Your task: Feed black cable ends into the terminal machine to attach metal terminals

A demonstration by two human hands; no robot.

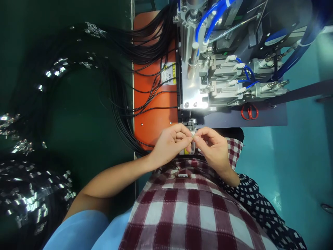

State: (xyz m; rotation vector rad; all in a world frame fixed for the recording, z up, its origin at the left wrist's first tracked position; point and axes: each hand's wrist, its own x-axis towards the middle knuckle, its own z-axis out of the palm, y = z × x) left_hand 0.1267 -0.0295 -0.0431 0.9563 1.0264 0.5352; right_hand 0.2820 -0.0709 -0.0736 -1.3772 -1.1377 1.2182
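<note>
In the head view, my left hand and my right hand meet fingertip to fingertip just in front of my checked apron. Each one pinches with thumb and forefinger at the same spot. Whatever sits between the fingertips is too small and hidden to name. Right behind the fingers is a small metal fixture at the near end of the machine. A white and yellow label shows partly beneath my hands. Left of them lies an orange plate crossed by thin black cables.
A machine with metal cylinders and blue air tubes rises ahead. Red-handled scissors lie on the grey shelf at right. Bundles of black cables with shiny metal ends cover the dark table at left.
</note>
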